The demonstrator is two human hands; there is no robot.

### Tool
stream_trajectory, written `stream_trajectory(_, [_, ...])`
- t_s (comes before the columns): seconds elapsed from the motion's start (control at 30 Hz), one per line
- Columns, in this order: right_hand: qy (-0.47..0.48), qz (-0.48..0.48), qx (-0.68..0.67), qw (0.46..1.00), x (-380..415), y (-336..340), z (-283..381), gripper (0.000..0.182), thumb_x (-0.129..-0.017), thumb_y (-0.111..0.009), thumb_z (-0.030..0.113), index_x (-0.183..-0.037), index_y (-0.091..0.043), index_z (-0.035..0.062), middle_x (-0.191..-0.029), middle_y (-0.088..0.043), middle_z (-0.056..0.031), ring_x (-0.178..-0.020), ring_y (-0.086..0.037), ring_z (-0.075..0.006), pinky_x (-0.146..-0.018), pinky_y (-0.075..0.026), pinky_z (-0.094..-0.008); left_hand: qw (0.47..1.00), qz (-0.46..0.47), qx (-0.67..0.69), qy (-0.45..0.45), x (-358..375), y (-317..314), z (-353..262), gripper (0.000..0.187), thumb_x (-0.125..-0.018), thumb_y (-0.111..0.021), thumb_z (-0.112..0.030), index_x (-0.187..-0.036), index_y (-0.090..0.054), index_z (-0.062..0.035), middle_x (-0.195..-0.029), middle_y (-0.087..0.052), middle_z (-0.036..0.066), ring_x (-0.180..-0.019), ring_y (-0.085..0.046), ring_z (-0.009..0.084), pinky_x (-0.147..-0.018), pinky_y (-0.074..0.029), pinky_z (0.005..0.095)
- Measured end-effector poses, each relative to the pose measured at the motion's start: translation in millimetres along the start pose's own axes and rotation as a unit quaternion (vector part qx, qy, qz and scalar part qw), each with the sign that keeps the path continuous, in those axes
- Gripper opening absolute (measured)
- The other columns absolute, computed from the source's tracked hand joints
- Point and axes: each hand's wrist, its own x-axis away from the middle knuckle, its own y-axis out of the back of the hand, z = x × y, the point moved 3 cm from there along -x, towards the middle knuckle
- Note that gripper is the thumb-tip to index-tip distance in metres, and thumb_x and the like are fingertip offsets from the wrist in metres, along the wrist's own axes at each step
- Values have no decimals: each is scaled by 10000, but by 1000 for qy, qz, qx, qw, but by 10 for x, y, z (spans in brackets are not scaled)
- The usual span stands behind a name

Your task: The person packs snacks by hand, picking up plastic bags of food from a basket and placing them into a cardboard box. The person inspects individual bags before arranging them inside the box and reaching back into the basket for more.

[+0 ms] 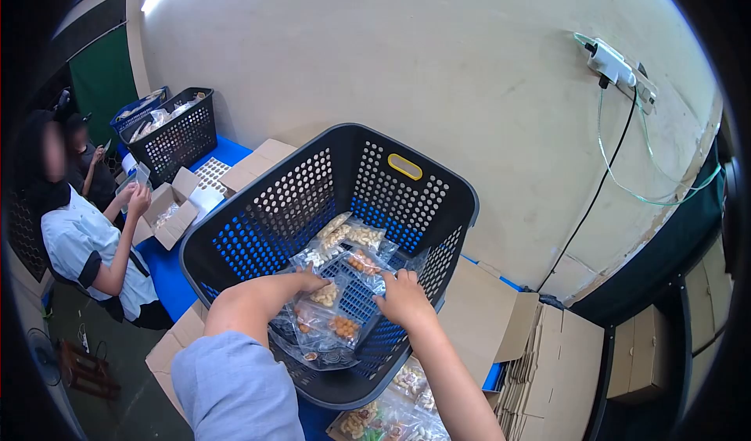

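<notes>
Both of my hands reach down into a large black perforated plastic basket (266,214). My left hand (307,281) has its fingers closed on a clear plastic packet of pale, cashew-like pieces (324,293). My right hand (403,294) pinches the edge of a clear packet with orange pieces (363,263). Between the hands, the blue shows through the basket's slotted floor. Several more packets lie inside: pale pieces (366,235) toward the back, and round orange pieces (344,328) near the front wall. My left fingertips are partly hidden by the hand.
More filled packets (411,421) lie below the basket's front right side. Flattened cardboard (540,371) is stacked at right. A co-worker (102,245) at left holds a small packet beside an open carton (174,210). Another black basket (176,140) stands behind; a power strip (614,67) hangs on the wall.
</notes>
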Motion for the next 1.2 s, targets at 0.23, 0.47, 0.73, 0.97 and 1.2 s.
stream_trajectory(0.23, [9,-8,-16,1000,19,44,39,510,-807,-656,295,-1213,-513,23,-1144,-505,-198,-1144,-431,-358,-948,-422,-436,1000,-9,-17,-24,-196,-222,189,647,-873,-285,-650,-1365,-453,-265,-1531,49,188,-1379,36,470,-1112,-22,549])
stream_trajectory(0.47, [12,-3,-20,1000,4,17,39,508,-812,-653,295,-1208,-511,11,-1148,-506,-208,-1143,-427,-363,-956,-413,-437,990,-131,46,38,63,-18,-43,641,-896,-401,-510,-1332,-453,-43,-1466,-283,150,-1377,-193,360,-1100,-31,596])
stream_trajectory(0.73, [-22,-18,-30,999,-57,65,64,732,-789,-678,271,-1394,-319,73,-1191,-472,-228,-1154,-416,-372,-954,-408,-462,938,-333,83,-54,459,1255,-309,182,-677,-714,-125,-855,-718,-87,-884,-685,161,-864,-662,315,-789,-527,379])
stream_trajectory(0.97, [125,-305,-45,943,213,502,232,821,-709,-750,226,-1408,-327,146,-1290,-449,-234,-1200,-429,-385,-967,-385,-475,902,-127,-5,-412,2505,1840,-1356,276,-651,-598,78,-891,-677,-33,-834,-690,69,-808,-659,180,-740,-515,327])
stream_trajectory(1.2, [136,-312,-557,758,1018,900,105,210,-888,-610,94,-1083,-601,16,-971,-659,-81,-857,-624,-137,-760,-493,-268,661,-451,148,-581,4639,2013,-1744,285,-859,-573,-37,-1144,-584,-34,-1099,-623,100,-1014,-589,173,-915,-451,306])
